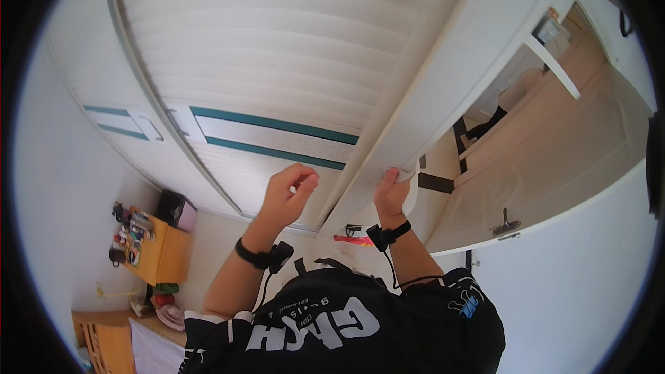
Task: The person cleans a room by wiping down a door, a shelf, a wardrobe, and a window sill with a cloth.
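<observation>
My right hand (392,196) is closed on a piece of white cloth (404,175), which lies against the white frame (443,90) of the doorway. Part of the cloth is hidden behind my fingers. To its left, my left hand (291,190) is raised with the fingers curled in toward the thumb, and nothing shows in it. Behind that hand stands a white, ribbed wardrobe door (263,41) with green bands (277,130). Each wrist wears a black strap with a small cabled device.
At right a white door (540,201) stands open, its handle (507,223) low on it. Through the doorway, a person's arm (521,90) shows. A wooden cabinet (166,256) with small items on top is at lower left, near a wooden bed or chair frame (114,343).
</observation>
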`<state>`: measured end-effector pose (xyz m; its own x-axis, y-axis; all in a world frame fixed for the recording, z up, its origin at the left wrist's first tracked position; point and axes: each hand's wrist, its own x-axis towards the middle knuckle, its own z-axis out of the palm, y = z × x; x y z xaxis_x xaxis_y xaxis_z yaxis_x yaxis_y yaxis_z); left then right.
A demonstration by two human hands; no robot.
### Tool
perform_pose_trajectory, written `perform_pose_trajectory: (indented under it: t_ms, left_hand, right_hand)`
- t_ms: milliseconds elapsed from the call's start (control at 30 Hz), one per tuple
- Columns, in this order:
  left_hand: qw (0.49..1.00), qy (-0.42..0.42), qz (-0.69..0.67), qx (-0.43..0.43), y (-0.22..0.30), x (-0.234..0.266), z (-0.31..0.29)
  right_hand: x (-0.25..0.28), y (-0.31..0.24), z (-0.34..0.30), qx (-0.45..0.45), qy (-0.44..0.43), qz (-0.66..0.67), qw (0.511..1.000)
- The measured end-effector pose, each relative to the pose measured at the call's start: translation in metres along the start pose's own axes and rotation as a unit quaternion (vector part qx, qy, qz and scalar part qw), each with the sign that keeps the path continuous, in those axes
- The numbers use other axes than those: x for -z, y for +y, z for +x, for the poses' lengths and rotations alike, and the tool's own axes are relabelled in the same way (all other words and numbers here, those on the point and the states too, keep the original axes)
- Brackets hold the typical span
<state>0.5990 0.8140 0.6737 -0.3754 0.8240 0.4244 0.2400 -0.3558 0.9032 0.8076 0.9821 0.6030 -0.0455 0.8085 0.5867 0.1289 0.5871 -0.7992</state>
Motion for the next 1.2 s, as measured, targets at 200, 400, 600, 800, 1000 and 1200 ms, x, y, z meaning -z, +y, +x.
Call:
perform_pose_trajectory:
  t_ms: [200,400,600,800,1000,1200]
  left_hand:
    - [0.992,-0.088,0.081,-0.026,-0.032,-0.071,0.027]
    - [0.995,-0.102,-0.008,-0.001,-0.014,-0.108,0.051]
    - [0.996,-0.087,0.005,0.037,-0.012,-0.099,0.048]
    - [0.998,-0.033,-0.026,0.040,-0.025,-0.117,0.043]
    - [0.996,0.072,0.044,-0.008,-0.041,-0.144,0.042]
    - [0.967,0.250,0.009,0.052,-0.029,-0.179,0.049]
  right_hand:
    - [0.017,-0.095,0.086,0.023,-0.025,0.098,0.995]
    - [0.037,-0.214,0.191,0.146,0.013,0.078,0.986]
    - [0.022,-0.106,0.134,0.079,-0.080,0.190,0.975]
    - [0.031,0.024,0.003,0.032,-0.218,0.134,0.966]
    - [0.048,0.029,0.062,0.089,-0.295,0.227,0.924]
    - [0.054,-0.046,0.204,0.445,-0.316,0.195,0.815]
